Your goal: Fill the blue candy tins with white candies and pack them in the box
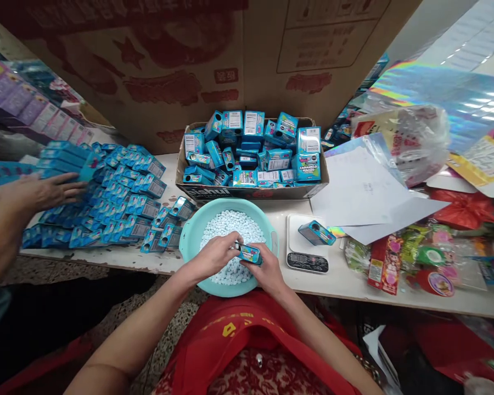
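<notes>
A small packing workshop: blue boxes (119, 192) are piling up on a long white table (346, 280), a cardboard tray (251, 191) is brimming with more, and a scale (307, 251) is sitting nearby.

The basin (188, 237) looks like smooth matt plastic, teal. The little boxes (123, 193) are printed card with a slight sheen, same for the one on the scale (307, 253), whose top is smooth white plastic. Big carton (156, 66) is dull brown cardboard. The bag (420, 137) is thin crinkly clear plastic, the foil sheet (448, 90) shiny holographic, and the paper (356, 189) plain matt.
</notes>
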A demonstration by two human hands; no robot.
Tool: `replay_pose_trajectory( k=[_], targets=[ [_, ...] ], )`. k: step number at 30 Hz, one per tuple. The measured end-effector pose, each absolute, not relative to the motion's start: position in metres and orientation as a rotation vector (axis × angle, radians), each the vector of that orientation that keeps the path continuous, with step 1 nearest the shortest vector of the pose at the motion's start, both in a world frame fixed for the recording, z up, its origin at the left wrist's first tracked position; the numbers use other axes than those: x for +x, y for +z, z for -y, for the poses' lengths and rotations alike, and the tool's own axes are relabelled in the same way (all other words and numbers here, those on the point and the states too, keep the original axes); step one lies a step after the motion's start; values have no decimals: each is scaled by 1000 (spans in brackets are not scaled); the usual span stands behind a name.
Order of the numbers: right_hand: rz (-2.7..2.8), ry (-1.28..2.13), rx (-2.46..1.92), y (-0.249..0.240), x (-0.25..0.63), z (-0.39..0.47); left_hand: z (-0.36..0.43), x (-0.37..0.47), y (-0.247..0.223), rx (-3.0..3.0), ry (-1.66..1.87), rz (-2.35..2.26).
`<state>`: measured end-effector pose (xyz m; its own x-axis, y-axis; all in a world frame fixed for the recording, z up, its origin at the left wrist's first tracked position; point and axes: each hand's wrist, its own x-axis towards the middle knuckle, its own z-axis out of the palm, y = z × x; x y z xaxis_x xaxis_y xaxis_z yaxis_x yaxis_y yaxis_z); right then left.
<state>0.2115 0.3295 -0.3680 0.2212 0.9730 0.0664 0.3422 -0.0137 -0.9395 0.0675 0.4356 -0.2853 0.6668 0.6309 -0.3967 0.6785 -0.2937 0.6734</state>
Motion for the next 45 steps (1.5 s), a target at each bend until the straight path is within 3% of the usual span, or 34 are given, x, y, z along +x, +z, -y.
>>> replay_pose_trajectory(
  k=[4,9,13,19,23,28,32,36,39,45],
  targets=[
    [1310,843,-1533,-371,205,-334,-438,60,-284,1979,-94,-1087],
    [1330,869,-1521,-370,199,-341,-435,35,-288,1806,139,-1061],
    [1379,923,-1449,-367,182,-351,-417,14,-296,2012,43,-1186],
    [1429,957,-1355,-358,156,-367,-396,-38,-292,2120,41,-1563],
    [1354,897,-1455,-353,184,-363,-383,-97,-280,1975,-199,-2001],
    [1206,641,-1735,-357,249,-338,-382,-131,-319,1883,-468,-2274],
    [1049,127,-1927,-366,296,-318,-389,-134,-380,1852,-238,-2393],
    [951,-248,-2101,-382,333,-303,-390,-141,-406,1959,252,-2341],
    [845,-175,-2162,-399,350,-299,-396,-117,-406,2061,592,-2048],
    [562,251,-2113,-419,360,-311,-429,46,-420,2203,187,-1351]
  ],
)
